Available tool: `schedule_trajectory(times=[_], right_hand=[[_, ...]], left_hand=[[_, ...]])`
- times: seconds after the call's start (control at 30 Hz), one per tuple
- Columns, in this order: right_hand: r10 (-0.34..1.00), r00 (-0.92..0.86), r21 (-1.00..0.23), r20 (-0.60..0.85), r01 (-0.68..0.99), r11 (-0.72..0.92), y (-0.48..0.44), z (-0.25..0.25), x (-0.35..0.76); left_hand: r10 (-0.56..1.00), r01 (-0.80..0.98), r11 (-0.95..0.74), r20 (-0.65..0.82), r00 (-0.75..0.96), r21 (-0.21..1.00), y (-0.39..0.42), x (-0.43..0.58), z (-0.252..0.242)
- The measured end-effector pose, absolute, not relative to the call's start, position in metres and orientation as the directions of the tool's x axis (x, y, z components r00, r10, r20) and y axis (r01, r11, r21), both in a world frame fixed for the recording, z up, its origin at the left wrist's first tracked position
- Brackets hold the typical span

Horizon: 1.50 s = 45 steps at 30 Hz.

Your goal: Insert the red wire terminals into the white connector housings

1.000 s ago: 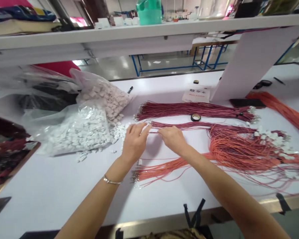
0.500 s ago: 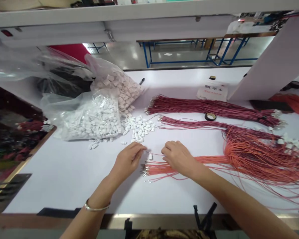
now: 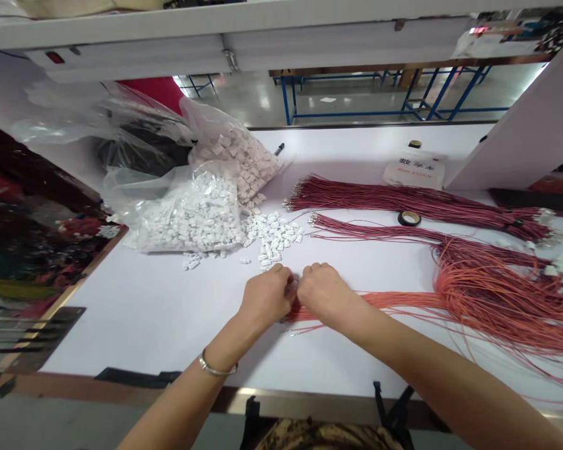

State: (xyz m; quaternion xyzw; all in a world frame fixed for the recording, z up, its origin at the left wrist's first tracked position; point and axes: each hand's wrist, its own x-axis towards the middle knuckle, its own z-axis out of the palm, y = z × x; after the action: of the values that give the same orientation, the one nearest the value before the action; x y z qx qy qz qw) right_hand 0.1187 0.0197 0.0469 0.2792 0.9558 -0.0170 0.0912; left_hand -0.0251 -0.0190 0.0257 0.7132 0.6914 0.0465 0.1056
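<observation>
My left hand [image 3: 268, 294] is closed in a pinch, its fingertips meeting those of my right hand [image 3: 326, 290]. Whatever lies between its fingers is hidden. The curled fingers of my right hand are closed on an orange wire that trails away to the right. Both hands are over the end of a bundle of orange wires [image 3: 406, 300], whose metal-tipped ends are mostly covered. Just beyond my left hand lies a loose pile of small white connector housings [image 3: 274, 234].
Behind the pile stand a plastic bag of white housings [image 3: 182, 215] and a bag of pinkish ones [image 3: 239, 156]. Dark red wire bundles [image 3: 394, 200] lie across the back right, with a roll of black tape [image 3: 409, 218] beside them. A shelf [image 3: 281, 22] overhangs the table.
My hands have come together; a gap with a white housing and a wire showed between them before. The view has shifted slightly, moving the table contents rightward.
</observation>
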Motion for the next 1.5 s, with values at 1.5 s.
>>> schedule_trajectory(times=[1.5], right_hand=[[0.791, -0.272, -0.661, 0.548, 0.439, 0.609, 0.034, -0.008, 0.138]], left_hand=[[0.93, -0.616, 0.276, -0.368, -0.024, 0.738, 0.012, -0.023, 0.012]])
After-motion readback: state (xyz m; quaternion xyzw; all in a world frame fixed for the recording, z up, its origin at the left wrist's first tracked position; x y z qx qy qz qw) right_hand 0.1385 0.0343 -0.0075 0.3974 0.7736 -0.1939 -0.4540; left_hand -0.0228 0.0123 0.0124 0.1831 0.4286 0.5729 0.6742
